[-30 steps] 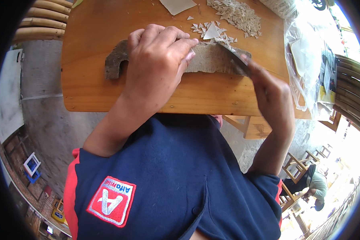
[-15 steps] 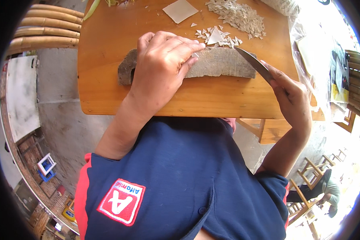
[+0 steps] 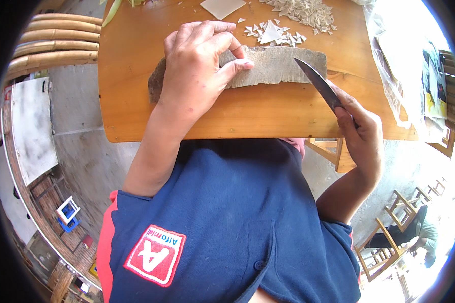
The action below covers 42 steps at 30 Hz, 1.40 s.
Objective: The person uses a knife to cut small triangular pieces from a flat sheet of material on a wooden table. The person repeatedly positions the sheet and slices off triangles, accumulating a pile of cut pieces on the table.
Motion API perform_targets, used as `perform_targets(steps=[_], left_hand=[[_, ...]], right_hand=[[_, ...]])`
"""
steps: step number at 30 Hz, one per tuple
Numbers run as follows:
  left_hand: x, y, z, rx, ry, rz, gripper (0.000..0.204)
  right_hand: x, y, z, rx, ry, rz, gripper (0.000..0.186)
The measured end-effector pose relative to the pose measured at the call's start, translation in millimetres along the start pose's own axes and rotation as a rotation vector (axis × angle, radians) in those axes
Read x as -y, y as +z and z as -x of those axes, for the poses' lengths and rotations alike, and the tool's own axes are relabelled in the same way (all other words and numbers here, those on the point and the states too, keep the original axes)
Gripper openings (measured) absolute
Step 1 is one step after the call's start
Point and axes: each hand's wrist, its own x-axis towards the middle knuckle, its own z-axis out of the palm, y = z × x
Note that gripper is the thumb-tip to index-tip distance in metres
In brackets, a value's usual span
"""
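Observation:
A worn, curved wooden block [image 3: 283,65] lies across the table in front of me. Over its left half is my left hand [image 3: 192,68], thumb and index tip drawn together at the wood's surface; whatever they pinch is hidden or too small to make out. My right hand [image 3: 361,121] grips a dark-bladed knife [image 3: 316,83] by its handle, the tip pointing up-left above the block's right part. Just beyond the block are small pale triangular pieces [image 3: 290,38], with a larger pale triangle [image 3: 271,33] among them. Farther back lie a pale square sheet [image 3: 222,7] and a bigger heap of pieces [image 3: 308,15].
The wooden table [image 3: 268,118] ends close to my body. Clear plastic [image 3: 392,86] hangs along its right side. Green strips [image 3: 114,11] lie at the far left corner, near a bamboo bench [image 3: 60,43]. A person [image 3: 427,237] is among wooden stools at lower right.
My left index finger has curled toward the thumb, and the hand has shifted slightly up-left in view. The knife has moved slightly left, its blade now steeper and apart from the block's far edge.

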Motion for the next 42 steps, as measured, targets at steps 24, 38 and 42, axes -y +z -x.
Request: perform_targets(steps=[24,38,42], left_hand=[[-32,-2,38,-0.041,0.020,0.039,0.030],[-34,-6,39,-0.064,0.006,0.090,0.031],[-33,-6,38,-0.067,0.010,0.077,0.030]], right_hand=[[59,22,-16,0.050,-0.145,0.514,0.056],[68,7,-24,0.198,-0.143,0.630,0.056],[69,13,-20,0.177,-0.145,0.613,0.058]])
